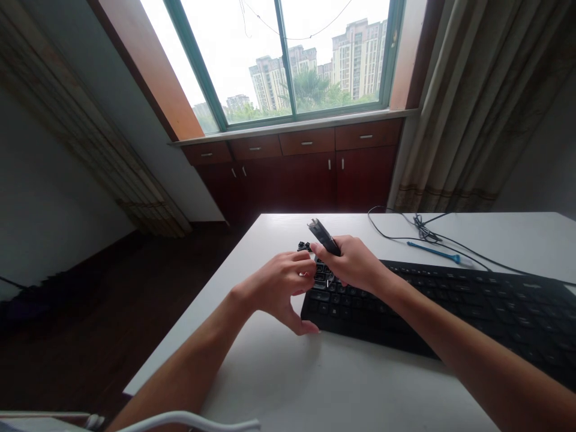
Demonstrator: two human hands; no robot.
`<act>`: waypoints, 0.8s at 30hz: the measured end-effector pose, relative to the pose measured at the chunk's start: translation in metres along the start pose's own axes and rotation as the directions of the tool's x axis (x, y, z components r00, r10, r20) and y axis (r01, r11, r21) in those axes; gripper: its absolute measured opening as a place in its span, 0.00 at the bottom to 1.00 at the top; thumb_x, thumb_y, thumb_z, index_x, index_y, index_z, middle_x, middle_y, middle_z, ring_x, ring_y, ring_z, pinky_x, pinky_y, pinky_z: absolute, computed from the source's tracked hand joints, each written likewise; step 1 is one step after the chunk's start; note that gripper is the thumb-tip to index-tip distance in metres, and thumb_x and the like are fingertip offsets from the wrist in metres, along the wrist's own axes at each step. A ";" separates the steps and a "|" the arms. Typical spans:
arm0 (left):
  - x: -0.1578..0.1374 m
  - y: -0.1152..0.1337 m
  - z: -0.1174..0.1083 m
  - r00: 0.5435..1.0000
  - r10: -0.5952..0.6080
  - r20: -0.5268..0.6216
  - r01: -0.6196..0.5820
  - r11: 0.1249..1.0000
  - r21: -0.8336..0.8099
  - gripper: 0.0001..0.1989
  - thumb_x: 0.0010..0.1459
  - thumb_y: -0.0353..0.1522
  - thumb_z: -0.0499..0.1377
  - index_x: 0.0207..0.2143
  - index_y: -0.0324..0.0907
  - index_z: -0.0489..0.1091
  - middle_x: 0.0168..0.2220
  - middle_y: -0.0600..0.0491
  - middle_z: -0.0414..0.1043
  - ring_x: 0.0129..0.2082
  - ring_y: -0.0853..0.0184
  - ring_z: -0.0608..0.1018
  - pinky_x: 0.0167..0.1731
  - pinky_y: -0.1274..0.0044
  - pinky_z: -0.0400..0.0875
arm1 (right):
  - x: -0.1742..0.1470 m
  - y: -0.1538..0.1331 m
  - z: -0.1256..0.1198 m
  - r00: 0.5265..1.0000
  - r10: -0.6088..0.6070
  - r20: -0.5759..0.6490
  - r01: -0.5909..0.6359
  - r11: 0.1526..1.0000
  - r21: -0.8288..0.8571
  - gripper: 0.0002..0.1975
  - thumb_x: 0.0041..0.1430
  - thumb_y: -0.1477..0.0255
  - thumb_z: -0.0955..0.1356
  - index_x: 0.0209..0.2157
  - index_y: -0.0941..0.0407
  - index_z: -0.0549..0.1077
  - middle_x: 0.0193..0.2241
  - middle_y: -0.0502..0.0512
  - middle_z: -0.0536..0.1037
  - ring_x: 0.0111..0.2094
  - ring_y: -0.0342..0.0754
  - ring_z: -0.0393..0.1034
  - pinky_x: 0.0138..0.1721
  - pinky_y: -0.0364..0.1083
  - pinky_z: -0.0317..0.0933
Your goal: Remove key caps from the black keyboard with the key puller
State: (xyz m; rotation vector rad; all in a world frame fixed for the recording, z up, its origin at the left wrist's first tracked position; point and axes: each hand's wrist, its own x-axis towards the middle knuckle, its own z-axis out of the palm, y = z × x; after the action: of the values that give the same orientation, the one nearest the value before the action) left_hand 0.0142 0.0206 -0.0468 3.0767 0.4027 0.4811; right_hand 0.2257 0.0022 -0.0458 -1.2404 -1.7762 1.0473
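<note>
A black keyboard (pixel 382 306) lies on the white table, its left end between my hands. My left hand (pixel 283 285) grips that end, with the thumb at the front corner and the fingers bent over the left side. In my right hand (pixel 355 261) is a black keycap puller (pixel 324 236), tilted above the left keys. Metal prongs show at its upper end, and thin wire (pixel 329 281) shows below, down by the keys. Small black keycaps (pixel 304 246) lie just behind the keyboard's left corner, partly hidden by my right thumb.
Behind the keyboard lie a blue brush (pixel 434 252) and a tangled black cable (pixel 425 231). The white table (pixel 360 384) has its left edge near my left forearm. A white curved bar (pixel 193 419) crosses the bottom left. Wooden cabinets (pixel 288 177) stand beyond, under a window.
</note>
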 end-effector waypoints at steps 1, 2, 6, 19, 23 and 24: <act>0.000 0.000 0.001 1.000 -0.029 -0.012 0.029 0.999 -0.034 0.31 0.46 0.57 0.66 0.20 0.43 0.58 0.26 0.53 0.66 0.27 0.67 0.66 0.28 0.72 0.66 | 0.001 0.000 0.000 1.000 0.002 -0.004 -0.002 1.000 0.001 0.20 0.66 0.55 0.65 0.26 0.55 0.68 0.16 0.47 0.67 0.14 0.42 0.65 0.13 0.39 0.56; 0.000 -0.001 0.002 0.998 -0.059 -0.028 0.057 0.996 -0.068 0.30 0.47 0.57 0.65 0.20 0.43 0.58 0.25 0.53 0.66 0.27 0.67 0.66 0.28 0.72 0.65 | 0.001 0.001 -0.001 1.000 0.004 -0.001 -0.004 1.000 0.002 0.20 0.66 0.55 0.65 0.27 0.55 0.68 0.16 0.47 0.68 0.14 0.43 0.65 0.13 0.39 0.56; 0.001 -0.001 0.007 0.992 -0.109 -0.066 0.102 0.990 -0.101 0.26 0.54 0.55 0.63 0.26 0.43 0.62 0.28 0.52 0.70 0.30 0.64 0.69 0.29 0.71 0.68 | 0.002 0.002 0.000 0.999 0.007 0.040 -0.007 1.000 -0.001 0.21 0.66 0.54 0.65 0.28 0.56 0.72 0.18 0.49 0.72 0.14 0.44 0.68 0.13 0.40 0.58; -0.002 -0.004 0.009 0.996 -0.068 0.051 0.072 0.995 -0.065 0.21 0.61 0.44 0.62 0.52 0.42 0.72 0.54 0.43 0.76 0.52 0.53 0.78 0.50 0.63 0.78 | -0.004 -0.002 0.012 0.999 -0.031 -0.012 0.031 0.999 -0.016 0.23 0.68 0.53 0.64 0.30 0.57 0.75 0.24 0.55 0.80 0.19 0.44 0.70 0.20 0.41 0.58; 0.000 -0.003 0.006 0.994 -0.084 0.068 0.090 0.992 -0.092 0.16 0.63 0.40 0.61 0.50 0.43 0.73 0.51 0.44 0.77 0.51 0.55 0.78 0.51 0.64 0.77 | -0.006 -0.001 0.016 0.998 0.007 -0.069 -0.004 0.999 0.045 0.22 0.68 0.54 0.64 0.29 0.57 0.74 0.22 0.54 0.78 0.18 0.44 0.70 0.20 0.41 0.61; 0.001 -0.002 0.005 0.993 -0.089 0.073 0.096 0.991 -0.098 0.15 0.62 0.39 0.61 0.49 0.43 0.74 0.50 0.45 0.77 0.50 0.55 0.78 0.50 0.64 0.77 | -0.006 0.000 0.016 0.997 0.021 -0.076 -0.017 0.998 0.053 0.22 0.68 0.55 0.64 0.29 0.57 0.74 0.21 0.53 0.77 0.17 0.44 0.70 0.19 0.41 0.61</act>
State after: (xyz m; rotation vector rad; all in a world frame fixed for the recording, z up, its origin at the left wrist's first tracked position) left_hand 0.0156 0.0230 -0.0511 2.9511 0.5007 0.3799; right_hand 0.2136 -0.0068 -0.0533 -1.2510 -1.6717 1.0365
